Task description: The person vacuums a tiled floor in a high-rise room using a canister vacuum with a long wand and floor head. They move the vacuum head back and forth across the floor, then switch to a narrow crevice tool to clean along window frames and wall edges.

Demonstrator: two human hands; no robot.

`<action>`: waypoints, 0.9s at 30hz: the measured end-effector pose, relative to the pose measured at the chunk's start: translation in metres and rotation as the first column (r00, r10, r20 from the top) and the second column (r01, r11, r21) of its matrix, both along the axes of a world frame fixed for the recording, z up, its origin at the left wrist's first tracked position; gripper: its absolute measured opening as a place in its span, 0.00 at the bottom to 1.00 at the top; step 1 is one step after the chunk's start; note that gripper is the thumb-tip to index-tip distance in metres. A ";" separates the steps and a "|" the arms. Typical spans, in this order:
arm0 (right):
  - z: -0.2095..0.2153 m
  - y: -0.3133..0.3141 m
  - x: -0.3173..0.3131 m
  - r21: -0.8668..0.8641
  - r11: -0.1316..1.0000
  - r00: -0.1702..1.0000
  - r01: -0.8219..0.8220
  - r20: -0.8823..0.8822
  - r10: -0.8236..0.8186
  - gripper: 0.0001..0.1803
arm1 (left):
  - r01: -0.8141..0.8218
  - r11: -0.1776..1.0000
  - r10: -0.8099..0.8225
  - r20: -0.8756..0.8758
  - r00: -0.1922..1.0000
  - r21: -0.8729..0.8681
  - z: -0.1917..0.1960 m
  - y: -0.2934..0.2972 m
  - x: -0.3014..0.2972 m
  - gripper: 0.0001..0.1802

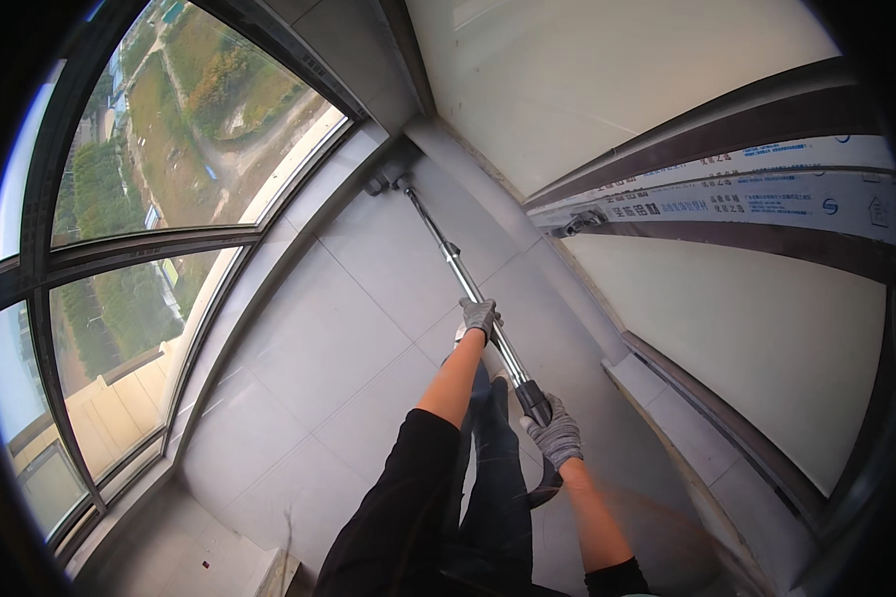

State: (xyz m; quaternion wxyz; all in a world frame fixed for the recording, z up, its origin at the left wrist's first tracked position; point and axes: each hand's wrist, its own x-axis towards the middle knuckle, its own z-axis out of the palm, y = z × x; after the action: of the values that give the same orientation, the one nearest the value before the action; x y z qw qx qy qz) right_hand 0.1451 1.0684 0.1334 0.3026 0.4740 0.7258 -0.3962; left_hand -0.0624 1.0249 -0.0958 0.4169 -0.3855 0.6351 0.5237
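A long metal vacuum cleaner wand (455, 263) slants across the middle of the view, away from me. Its dark floor head (388, 179) rests on the floor in the far corner, below the window wall. Partway along the tube, my left hand (480, 316) in a grey knit glove is wrapped round the metal. At the near end, the gloved fingers of my right hand (556, 435) close round the black handle (535, 402). A dark hose (545, 488) curves below my right hand, partly hidden by it.
Large grey tiles cover the floor (319, 338). A curved ledge (259, 279) runs under tall windows (184, 149) on the left. To the right stand frosted door panels (747, 328), their frame partly wrapped in printed protective film (757, 195), above a raised floor track (727, 418).
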 end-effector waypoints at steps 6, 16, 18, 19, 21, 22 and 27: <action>0.038 -0.013 0.045 -0.007 0.994 0.993 0.113 0.014 -0.113 0.35 | 0.088 0.995 -0.091 0.072 0.993 0.039 0.025 -0.010 0.049 0.21; 0.115 -0.046 0.099 0.082 0.996 0.993 -0.044 0.113 0.035 0.41 | 0.099 0.995 -0.097 0.079 0.992 -0.020 0.071 -0.027 0.135 0.22; 0.108 -0.043 0.063 0.084 0.996 0.999 -0.007 0.031 0.004 0.42 | 0.045 0.999 -0.043 -0.048 0.998 0.030 0.074 -0.026 0.103 0.23; 0.100 -0.039 0.040 0.086 0.996 0.994 -0.001 0.113 -0.009 0.42 | 0.075 0.996 -0.073 -0.066 0.995 0.040 0.066 -0.022 0.073 0.21; 0.079 -0.027 -0.011 0.125 0.990 0.997 -0.069 0.046 0.064 0.43 | 0.032 0.998 -0.029 -0.038 0.999 0.058 0.046 -0.018 0.009 0.18; 0.069 -0.019 -0.036 0.124 0.987 0.995 -0.101 -0.010 0.103 0.43 | -0.043 0.995 0.046 -0.031 0.998 0.093 0.035 -0.015 -0.022 0.15; 0.049 0.028 -0.105 -0.004 0.997 0.997 -0.075 -0.011 0.075 0.43 | 0.032 0.999 -0.032 0.038 0.999 0.005 0.001 0.016 -0.087 0.11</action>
State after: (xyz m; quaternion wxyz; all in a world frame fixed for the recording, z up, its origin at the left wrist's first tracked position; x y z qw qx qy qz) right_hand 0.0405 1.0963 0.1822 0.3142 0.4437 0.7438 -0.3888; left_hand -0.1495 1.0411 -0.0943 0.4379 -0.3844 0.6321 0.5108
